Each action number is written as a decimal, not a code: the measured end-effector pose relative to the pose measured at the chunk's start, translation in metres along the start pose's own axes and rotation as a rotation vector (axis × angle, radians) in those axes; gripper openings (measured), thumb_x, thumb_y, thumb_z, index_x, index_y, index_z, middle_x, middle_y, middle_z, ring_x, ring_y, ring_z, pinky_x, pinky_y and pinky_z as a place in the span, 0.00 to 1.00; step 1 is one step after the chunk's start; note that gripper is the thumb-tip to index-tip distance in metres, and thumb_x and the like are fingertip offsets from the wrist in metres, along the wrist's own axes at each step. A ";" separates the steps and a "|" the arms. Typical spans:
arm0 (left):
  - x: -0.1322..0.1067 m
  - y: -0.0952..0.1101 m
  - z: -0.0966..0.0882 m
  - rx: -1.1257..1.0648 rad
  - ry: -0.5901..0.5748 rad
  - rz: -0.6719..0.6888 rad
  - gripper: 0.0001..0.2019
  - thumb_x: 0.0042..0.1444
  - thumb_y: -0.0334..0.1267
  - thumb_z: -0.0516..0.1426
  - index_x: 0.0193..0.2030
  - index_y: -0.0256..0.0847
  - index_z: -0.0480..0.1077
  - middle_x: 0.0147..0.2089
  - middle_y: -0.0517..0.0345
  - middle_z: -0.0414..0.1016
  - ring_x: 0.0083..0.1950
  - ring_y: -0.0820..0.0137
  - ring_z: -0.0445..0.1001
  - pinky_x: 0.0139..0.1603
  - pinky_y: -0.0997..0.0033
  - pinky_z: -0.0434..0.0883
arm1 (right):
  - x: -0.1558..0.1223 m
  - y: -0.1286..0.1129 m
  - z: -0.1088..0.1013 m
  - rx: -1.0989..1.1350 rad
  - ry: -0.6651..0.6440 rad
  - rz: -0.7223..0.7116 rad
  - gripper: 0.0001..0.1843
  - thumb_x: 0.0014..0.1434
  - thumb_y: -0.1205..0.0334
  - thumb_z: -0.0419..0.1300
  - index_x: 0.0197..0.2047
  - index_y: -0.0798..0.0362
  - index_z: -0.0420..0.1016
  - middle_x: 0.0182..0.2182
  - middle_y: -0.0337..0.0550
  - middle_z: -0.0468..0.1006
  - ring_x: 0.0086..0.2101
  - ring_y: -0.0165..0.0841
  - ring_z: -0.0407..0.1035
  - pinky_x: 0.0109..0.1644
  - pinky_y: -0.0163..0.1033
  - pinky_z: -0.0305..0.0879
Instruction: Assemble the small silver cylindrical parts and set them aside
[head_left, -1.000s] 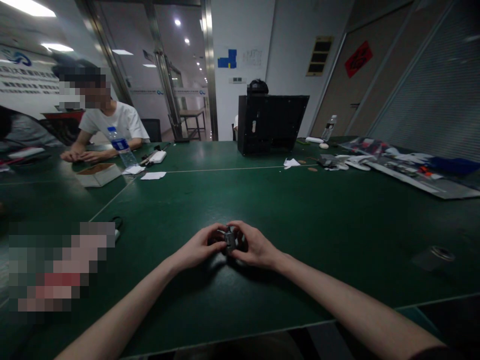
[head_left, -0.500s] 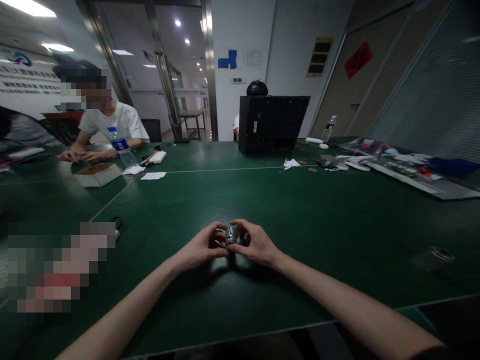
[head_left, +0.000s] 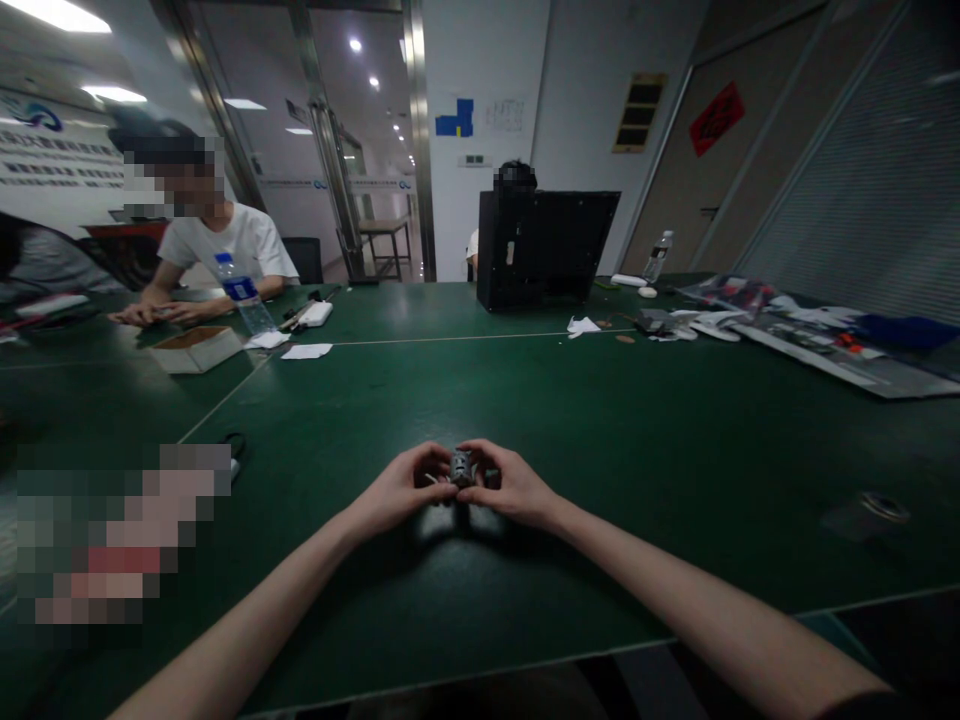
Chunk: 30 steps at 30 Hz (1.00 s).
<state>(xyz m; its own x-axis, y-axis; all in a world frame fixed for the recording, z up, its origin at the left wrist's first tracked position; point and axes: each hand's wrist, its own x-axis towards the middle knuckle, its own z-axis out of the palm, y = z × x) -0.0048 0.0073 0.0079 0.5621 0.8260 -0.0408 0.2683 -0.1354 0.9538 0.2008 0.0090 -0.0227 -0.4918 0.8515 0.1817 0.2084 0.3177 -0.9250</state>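
- Holding a small grey metal part [head_left: 462,468] between them, the two hands meet over the near half of the green table [head_left: 570,590], their shadow falling just below.
- The left hand [head_left: 411,482] is curled, its fingertips and thumb against the left side of the part.
- The right hand [head_left: 514,486] grips the part from the other side, thumb low and forefinger near the top.
- The part shows dark slots on the side facing the camera; finer detail is too small to tell.
- Well apart, near the right edge of the table, a round metal piece [head_left: 883,508] sits, blurred.
- Across the table at left, a person in a white shirt [head_left: 229,245] sits with both hands together behind an open box [head_left: 196,352]; what they hold cannot be told.
- Just beside that box stands a bottle with a blue label [head_left: 244,293].
- A black case [head_left: 547,250] stands at the far edge, the top of a head showing above it.
- At far right lies a cluttered board [head_left: 847,365].
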 end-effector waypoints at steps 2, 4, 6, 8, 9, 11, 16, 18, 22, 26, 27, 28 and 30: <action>0.000 0.001 -0.001 -0.001 -0.001 0.000 0.16 0.52 0.35 0.61 0.46 0.37 0.65 0.46 0.52 0.71 0.46 0.66 0.71 0.48 0.63 0.69 | 0.000 0.001 0.000 0.019 -0.001 -0.003 0.29 0.48 0.60 0.67 0.52 0.54 0.63 0.38 0.42 0.71 0.28 0.25 0.63 0.32 0.33 0.63; 0.000 0.001 -0.001 -0.004 -0.009 0.001 0.16 0.51 0.35 0.61 0.46 0.37 0.65 0.46 0.52 0.71 0.47 0.66 0.71 0.49 0.62 0.68 | 0.000 0.002 0.000 0.026 -0.004 -0.013 0.30 0.48 0.60 0.67 0.52 0.53 0.63 0.38 0.41 0.71 0.28 0.25 0.63 0.32 0.33 0.63; -0.001 0.001 -0.001 -0.014 -0.012 0.004 0.17 0.50 0.34 0.61 0.47 0.37 0.64 0.46 0.53 0.71 0.47 0.66 0.71 0.50 0.61 0.68 | 0.000 0.002 0.001 0.036 -0.010 -0.021 0.30 0.48 0.60 0.67 0.52 0.53 0.62 0.38 0.41 0.71 0.28 0.25 0.63 0.32 0.33 0.63; -0.001 0.001 -0.001 -0.038 -0.014 0.006 0.19 0.50 0.33 0.61 0.48 0.38 0.63 0.45 0.53 0.71 0.46 0.66 0.71 0.50 0.60 0.68 | 0.000 0.003 0.001 0.048 -0.010 -0.021 0.29 0.47 0.61 0.67 0.51 0.52 0.62 0.39 0.41 0.70 0.28 0.24 0.63 0.32 0.32 0.63; -0.001 0.000 -0.001 -0.055 -0.014 0.005 0.20 0.50 0.33 0.62 0.48 0.38 0.62 0.45 0.53 0.71 0.46 0.66 0.71 0.49 0.60 0.68 | 0.000 0.003 0.001 0.052 -0.009 -0.022 0.29 0.48 0.61 0.67 0.51 0.52 0.61 0.39 0.41 0.70 0.28 0.24 0.63 0.31 0.32 0.63; -0.001 -0.001 -0.001 -0.090 -0.017 0.000 0.20 0.50 0.33 0.62 0.49 0.38 0.61 0.44 0.53 0.71 0.45 0.66 0.72 0.48 0.61 0.69 | 0.001 0.003 0.001 0.056 -0.003 -0.029 0.29 0.48 0.62 0.67 0.51 0.51 0.61 0.40 0.41 0.70 0.28 0.23 0.63 0.31 0.32 0.63; -0.001 0.000 0.000 -0.105 -0.017 -0.012 0.18 0.52 0.36 0.61 0.47 0.38 0.61 0.45 0.52 0.71 0.44 0.66 0.72 0.46 0.61 0.69 | 0.000 0.006 0.000 0.064 0.004 -0.047 0.28 0.48 0.61 0.66 0.51 0.50 0.61 0.46 0.43 0.68 0.29 0.24 0.64 0.31 0.31 0.63; 0.000 0.001 0.000 -0.080 -0.005 -0.008 0.18 0.51 0.36 0.62 0.46 0.38 0.62 0.44 0.53 0.71 0.44 0.66 0.72 0.46 0.62 0.69 | 0.000 0.006 0.001 0.069 0.012 -0.042 0.28 0.48 0.62 0.66 0.51 0.50 0.61 0.47 0.44 0.67 0.29 0.24 0.64 0.30 0.31 0.63; 0.000 0.002 0.001 -0.025 0.015 0.020 0.18 0.49 0.34 0.62 0.46 0.37 0.63 0.45 0.53 0.70 0.44 0.67 0.71 0.48 0.61 0.69 | -0.001 0.005 0.002 0.046 0.027 -0.035 0.29 0.47 0.64 0.66 0.51 0.51 0.59 0.48 0.45 0.67 0.29 0.24 0.65 0.29 0.31 0.62; -0.001 0.004 0.001 -0.023 0.008 0.012 0.20 0.48 0.34 0.63 0.47 0.38 0.63 0.45 0.54 0.69 0.45 0.66 0.71 0.49 0.60 0.68 | -0.001 0.005 0.002 0.026 0.037 -0.050 0.30 0.47 0.66 0.65 0.52 0.51 0.58 0.47 0.46 0.67 0.31 0.25 0.66 0.30 0.31 0.62; -0.001 0.004 0.001 -0.021 0.007 0.007 0.21 0.48 0.35 0.63 0.48 0.38 0.63 0.45 0.54 0.69 0.45 0.66 0.71 0.49 0.59 0.68 | -0.001 0.005 0.002 0.025 0.037 -0.055 0.30 0.47 0.66 0.65 0.52 0.51 0.57 0.46 0.46 0.68 0.32 0.26 0.66 0.30 0.31 0.63; -0.001 0.004 0.001 -0.018 0.009 0.002 0.21 0.48 0.35 0.63 0.48 0.38 0.63 0.45 0.54 0.69 0.45 0.66 0.71 0.50 0.59 0.68 | -0.001 0.005 0.002 0.024 0.036 -0.059 0.30 0.47 0.67 0.65 0.52 0.51 0.57 0.46 0.45 0.68 0.33 0.26 0.66 0.30 0.31 0.63; -0.002 0.003 0.001 -0.010 0.012 -0.002 0.21 0.48 0.35 0.63 0.48 0.38 0.63 0.44 0.54 0.69 0.46 0.66 0.70 0.50 0.59 0.67 | -0.001 0.006 0.003 0.016 0.040 -0.067 0.30 0.47 0.68 0.64 0.52 0.51 0.57 0.45 0.45 0.68 0.33 0.26 0.67 0.30 0.31 0.63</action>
<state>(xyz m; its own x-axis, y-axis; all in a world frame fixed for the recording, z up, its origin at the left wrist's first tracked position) -0.0037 0.0047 0.0103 0.5519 0.8330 -0.0392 0.2617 -0.1284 0.9566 0.2004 0.0091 -0.0297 -0.4703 0.8445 0.2563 0.1624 0.3683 -0.9154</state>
